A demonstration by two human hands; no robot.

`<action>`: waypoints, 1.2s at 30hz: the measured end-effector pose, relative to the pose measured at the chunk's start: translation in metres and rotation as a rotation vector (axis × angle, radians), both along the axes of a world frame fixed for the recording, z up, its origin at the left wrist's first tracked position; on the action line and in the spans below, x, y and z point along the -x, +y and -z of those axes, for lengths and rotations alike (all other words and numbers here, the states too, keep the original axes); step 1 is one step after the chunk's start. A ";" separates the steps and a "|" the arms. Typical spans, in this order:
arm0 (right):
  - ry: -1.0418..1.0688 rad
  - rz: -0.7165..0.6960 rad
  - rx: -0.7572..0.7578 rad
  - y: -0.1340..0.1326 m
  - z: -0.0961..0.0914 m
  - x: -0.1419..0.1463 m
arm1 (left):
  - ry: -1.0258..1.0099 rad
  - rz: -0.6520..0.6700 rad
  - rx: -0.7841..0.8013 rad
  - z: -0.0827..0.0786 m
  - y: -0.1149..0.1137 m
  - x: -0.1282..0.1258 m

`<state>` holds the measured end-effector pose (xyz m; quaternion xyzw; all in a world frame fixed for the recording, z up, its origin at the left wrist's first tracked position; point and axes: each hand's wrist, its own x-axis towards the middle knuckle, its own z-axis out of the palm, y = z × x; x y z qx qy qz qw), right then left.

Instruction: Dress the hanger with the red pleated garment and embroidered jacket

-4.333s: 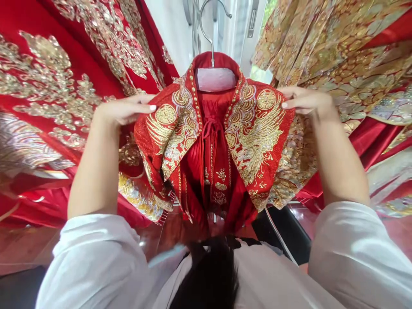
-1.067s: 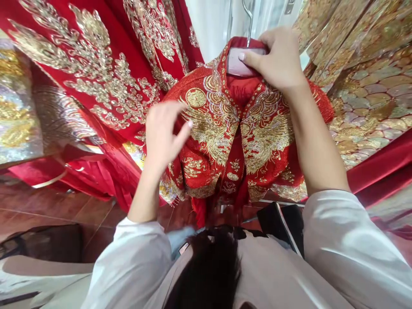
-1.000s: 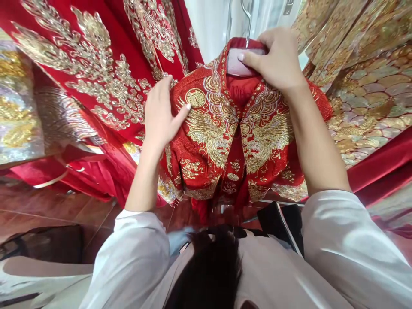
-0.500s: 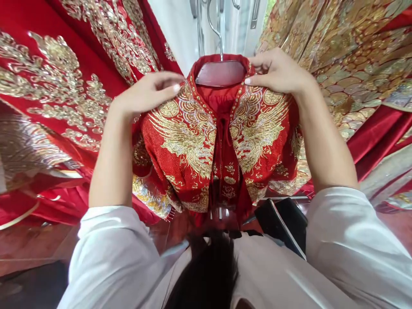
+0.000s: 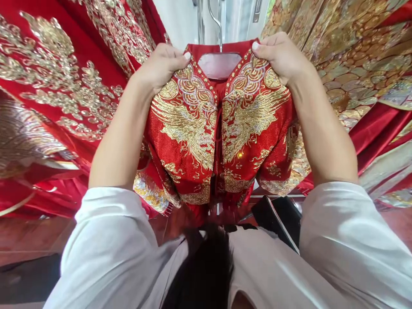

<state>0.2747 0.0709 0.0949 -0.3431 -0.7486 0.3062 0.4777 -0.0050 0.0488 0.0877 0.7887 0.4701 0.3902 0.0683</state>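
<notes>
A red jacket (image 5: pixel 189 133) with gold bird-like embroidery hangs on a clothes hanger (image 5: pixel 219 65) whose metal hook rises above the collar. My left hand (image 5: pixel 164 64) grips the jacket by the left side of its collar and shoulder, thumb in front. On the other side, my right hand (image 5: pixel 278 56) pinches the right collar and shoulder the same way. Both hands' other fingers are partly hidden behind the cloth. The collar is pulled wide between them, and the front edges hang close together with a dark red tie between them.
Red cloth with gold sequins (image 5: pixel 48 38) hangs close on the left. To the right hangs a gold scale-patterned garment (image 5: pixel 341 60). A black object (image 5: pixel 280 219) with a pale strip lies low on the right. Behind the hanger stand metal uprights (image 5: pixel 201 21).
Both hands have moved up and closed more firmly on the collar and shoulders. The collar is now stretched wider and lifted off the hanger's shoulders, and the front edges have come closer together.
</notes>
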 end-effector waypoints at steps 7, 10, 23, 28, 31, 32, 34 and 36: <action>-0.214 0.011 0.261 -0.018 0.039 -0.056 | 0.204 -0.113 0.400 0.022 -0.024 0.048; -0.143 0.207 0.230 -0.024 0.050 -0.069 | 0.216 -0.283 0.205 0.041 -0.032 0.045; -0.371 0.873 -0.258 -0.114 0.264 0.059 | 0.007 -0.532 -0.170 0.255 -0.101 -0.067; -0.194 0.871 -0.114 -0.103 0.293 0.040 | -0.050 -0.571 -0.058 0.293 -0.116 -0.033; -0.042 0.709 -0.117 -0.133 0.280 0.032 | -0.066 -0.454 -0.002 0.285 -0.149 -0.023; -0.006 0.656 -0.147 -0.150 0.274 0.033 | -0.060 -0.404 0.007 0.282 -0.163 -0.027; 0.022 0.619 -0.252 -0.186 0.260 0.041 | -0.054 -0.295 0.020 0.275 -0.190 -0.046; -0.005 0.654 -0.319 -0.210 0.245 0.053 | -0.059 -0.206 0.036 0.269 -0.203 -0.071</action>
